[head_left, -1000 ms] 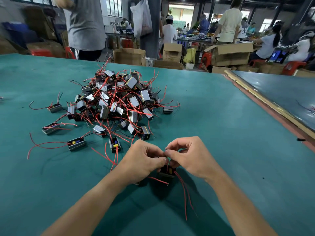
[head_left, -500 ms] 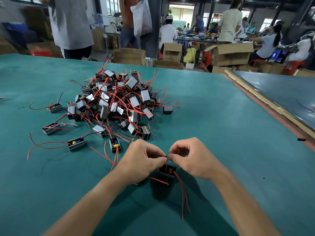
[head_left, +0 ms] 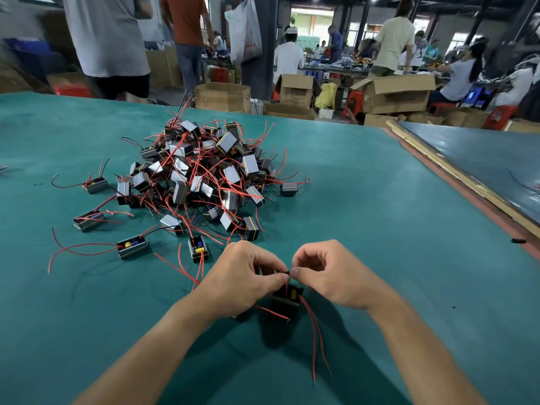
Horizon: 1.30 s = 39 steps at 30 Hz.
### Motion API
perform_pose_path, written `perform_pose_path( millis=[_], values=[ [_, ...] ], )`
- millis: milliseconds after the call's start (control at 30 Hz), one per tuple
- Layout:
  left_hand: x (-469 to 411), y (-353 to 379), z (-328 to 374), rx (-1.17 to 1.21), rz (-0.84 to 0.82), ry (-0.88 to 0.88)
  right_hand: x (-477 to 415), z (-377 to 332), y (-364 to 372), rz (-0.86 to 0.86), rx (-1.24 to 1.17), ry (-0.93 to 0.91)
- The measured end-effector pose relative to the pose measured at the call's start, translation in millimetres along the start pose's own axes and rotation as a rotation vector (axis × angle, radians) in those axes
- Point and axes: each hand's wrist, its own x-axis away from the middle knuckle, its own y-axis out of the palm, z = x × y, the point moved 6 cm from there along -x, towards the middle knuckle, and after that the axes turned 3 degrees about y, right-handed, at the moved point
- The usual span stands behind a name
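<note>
A small black box module (head_left: 287,295) with a yellow part inside and red wires (head_left: 317,337) trailing toward me hangs just above the green table (head_left: 365,229). My left hand (head_left: 242,280) and my right hand (head_left: 333,277) meet above it, thumbs and forefingers pinching a small black piece at the module's top. Both sets of fingers are curled. What lies under my left palm is hidden. A heap of similar modules (head_left: 204,176) with tangled red wires is piled beyond my hands, to the left.
Loose modules (head_left: 132,249) (head_left: 198,248) (head_left: 89,220) lie between the heap and me. A wooden strip (head_left: 455,173) borders the table on the right. Cardboard boxes (head_left: 394,93) and several people (head_left: 108,39) stand beyond the far edge.
My right hand has lifted and drawn slightly to the right, stretching the pinch above the module. The person in grey behind the table has walked left, and a person in an orange shirt has appeared.
</note>
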Motion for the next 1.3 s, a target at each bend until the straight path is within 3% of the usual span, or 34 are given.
perform_pose_path(
  millis=[300, 600, 800, 1067, 1300],
  values=[
    [3.9, 2.7, 16.3, -0.244, 0.026, 0.254, 9.0, 12.5, 8.5, -0.187, -0.233, 0.378],
    [-2.5, 1.8, -2.9, 0.153, -0.066, -0.091, 4.7, -2.1, -5.3, 0.036, -0.183, 0.008],
    [-1.8, 2.5, -5.7, 0.306, -0.130, -0.176, 4.3, -3.1, -10.1, 0.058, -0.131, -0.065],
    [-1.7, 5.0, -6.2, 0.205, -0.111, -0.095, 2.8, -3.9, -7.1, 0.059, -0.038, -0.059],
    [0.9, 3.7, 4.5, -0.123, 0.039, 0.175, 0.6, 14.6, 2.6, -0.013, -0.155, 0.189]
  ],
)
